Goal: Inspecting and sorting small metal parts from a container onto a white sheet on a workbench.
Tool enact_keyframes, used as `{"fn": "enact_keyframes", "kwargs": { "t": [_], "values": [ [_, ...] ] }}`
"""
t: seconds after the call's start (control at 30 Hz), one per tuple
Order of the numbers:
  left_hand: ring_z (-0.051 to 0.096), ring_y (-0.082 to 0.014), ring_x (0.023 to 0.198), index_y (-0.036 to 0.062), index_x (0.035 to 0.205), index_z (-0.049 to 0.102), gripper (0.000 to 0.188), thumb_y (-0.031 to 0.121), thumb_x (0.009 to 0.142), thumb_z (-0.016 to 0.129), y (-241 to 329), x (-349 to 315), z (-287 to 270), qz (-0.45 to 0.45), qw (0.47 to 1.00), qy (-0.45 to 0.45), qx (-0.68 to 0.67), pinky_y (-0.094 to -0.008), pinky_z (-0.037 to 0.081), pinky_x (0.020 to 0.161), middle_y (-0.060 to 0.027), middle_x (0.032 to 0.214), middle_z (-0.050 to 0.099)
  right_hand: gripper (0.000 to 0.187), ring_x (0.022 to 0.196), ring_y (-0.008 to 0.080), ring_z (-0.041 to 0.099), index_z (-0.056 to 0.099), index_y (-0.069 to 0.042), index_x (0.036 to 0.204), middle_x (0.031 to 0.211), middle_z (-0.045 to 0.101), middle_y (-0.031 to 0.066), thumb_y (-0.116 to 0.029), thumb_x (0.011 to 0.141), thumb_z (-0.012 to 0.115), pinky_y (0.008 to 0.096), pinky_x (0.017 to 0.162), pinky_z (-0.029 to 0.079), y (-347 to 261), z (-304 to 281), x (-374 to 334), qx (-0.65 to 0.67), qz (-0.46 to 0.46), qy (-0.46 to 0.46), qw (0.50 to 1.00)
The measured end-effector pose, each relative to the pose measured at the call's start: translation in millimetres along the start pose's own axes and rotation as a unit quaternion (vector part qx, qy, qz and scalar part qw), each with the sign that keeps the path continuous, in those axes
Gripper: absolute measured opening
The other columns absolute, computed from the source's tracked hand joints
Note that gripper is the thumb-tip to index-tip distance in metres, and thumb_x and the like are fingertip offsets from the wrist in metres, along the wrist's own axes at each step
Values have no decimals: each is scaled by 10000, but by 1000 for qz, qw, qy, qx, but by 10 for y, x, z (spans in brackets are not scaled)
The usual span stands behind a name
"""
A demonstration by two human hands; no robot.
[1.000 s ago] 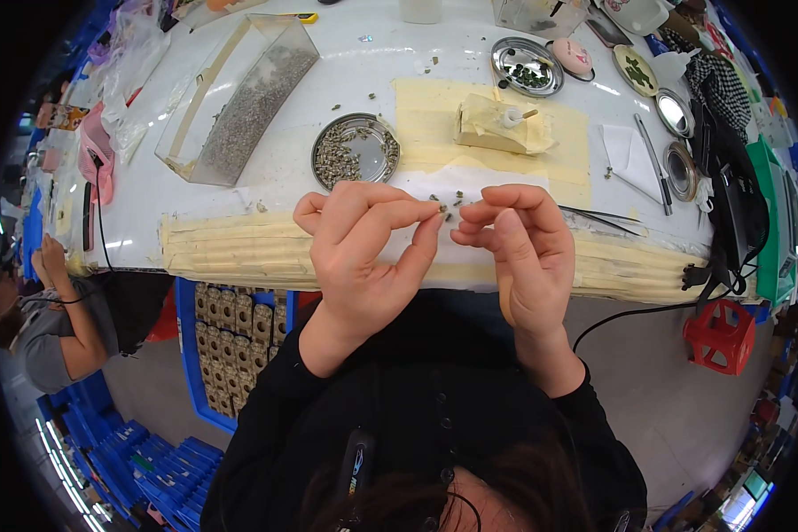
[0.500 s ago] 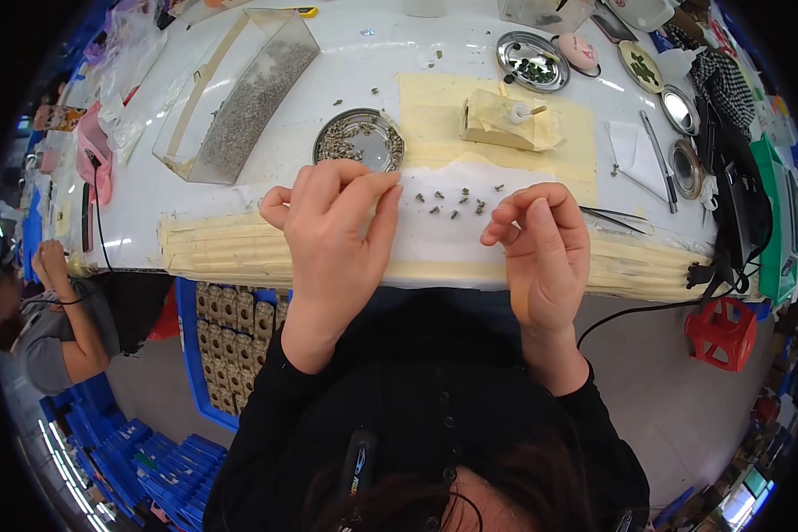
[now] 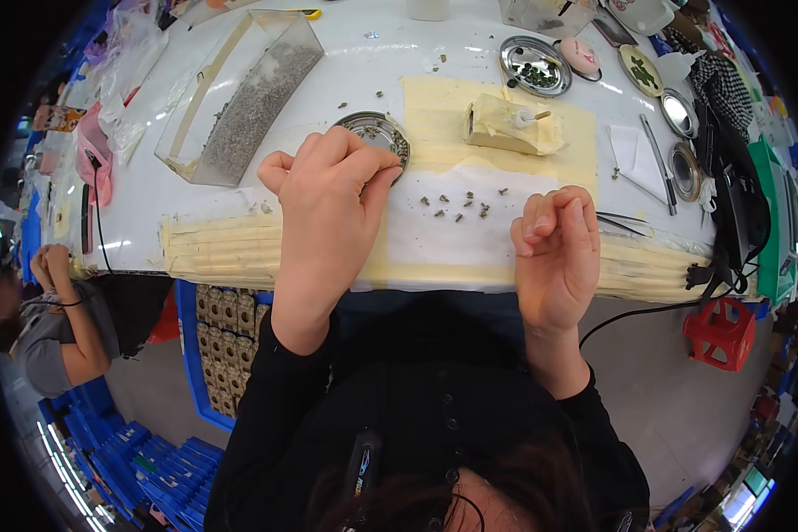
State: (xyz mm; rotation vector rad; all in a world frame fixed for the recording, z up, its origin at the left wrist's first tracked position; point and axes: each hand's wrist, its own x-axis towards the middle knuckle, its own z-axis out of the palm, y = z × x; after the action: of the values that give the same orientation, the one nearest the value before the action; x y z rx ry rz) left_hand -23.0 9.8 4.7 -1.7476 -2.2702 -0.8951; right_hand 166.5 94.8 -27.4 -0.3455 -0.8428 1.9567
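Note:
My left hand (image 3: 335,199) is over the near edge of a round metal dish (image 3: 405,144) of small metal parts, hiding much of it. Its thumb and forefinger are pinched together; anything between the tips is too small to make out. Several small screw-like metal parts (image 3: 460,217) lie scattered on the white sheet (image 3: 426,248) between my hands. My right hand (image 3: 559,253) hovers at the sheet's right side, palm turned up. Those fingers are curled in against the thumb, and whether they hold anything is hidden. Dark tweezers (image 3: 622,223) lie just beyond it.
A clear bin (image 3: 257,111) of tiny parts stands at the back left. A taped block (image 3: 505,124) with a white-and-brown peg sits behind the sheet. Dishes of green pieces (image 3: 535,66) are at the back right. A blue tray (image 3: 189,355) of metal blocks is below left.
My left hand has moved forward, farther over the dish, its fingertips closing together. My right hand has shifted slightly right, with its fingers curled in more. The parts on the sheet stay put.

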Motion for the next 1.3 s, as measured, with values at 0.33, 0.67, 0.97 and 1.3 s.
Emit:
{"fn": "enact_keyframes", "kwargs": {
  "t": [0.33, 0.67, 0.97, 1.3],
  "values": [
    [522, -157, 762, 115, 793, 648, 67, 88, 762, 702, -91, 91, -38, 76, 996, -46, 3, -354, 243, 774, 18, 744, 533, 163, 660, 129, 483, 524, -22, 1010, 780, 560, 62, -141, 1014, 412, 272, 623, 421, 10, 1, 6, -2, 8, -14, 1000],
    [533, -150, 752, 97, 827, 671, 74, 91, 766, 712, -97, 100, -13, 47, 996, -67, -30, -338, 244, 772, 13, 773, 582, 155, 659, 131, 489, 528, -20, 1005, 774, 558, 60, -136, 1009, 425, 267, 613, 422, -5, 16, -2, -26, 17, -24, 999],
    [532, -138, 733, 103, 832, 687, 58, 101, 779, 708, -100, 96, 19, 37, 997, -56, -48, -334, 239, 758, 21, 747, 582, 155, 659, 129, 495, 528, -18, 1003, 773, 558, 59, -139, 1008, 431, 261, 610, 423, 0, 22, -11, -34, 18, -25, 999],
    [536, -137, 736, 114, 837, 686, 63, 88, 782, 703, -75, 81, 40, 49, 998, -39, -12, -339, 238, 755, 26, 759, 586, 150, 664, 125, 497, 532, -20, 1009, 776, 560, 57, -138, 1007, 438, 262, 611, 424, -2, 19, -16, -33, 18, -36, 999]
  ]
}}
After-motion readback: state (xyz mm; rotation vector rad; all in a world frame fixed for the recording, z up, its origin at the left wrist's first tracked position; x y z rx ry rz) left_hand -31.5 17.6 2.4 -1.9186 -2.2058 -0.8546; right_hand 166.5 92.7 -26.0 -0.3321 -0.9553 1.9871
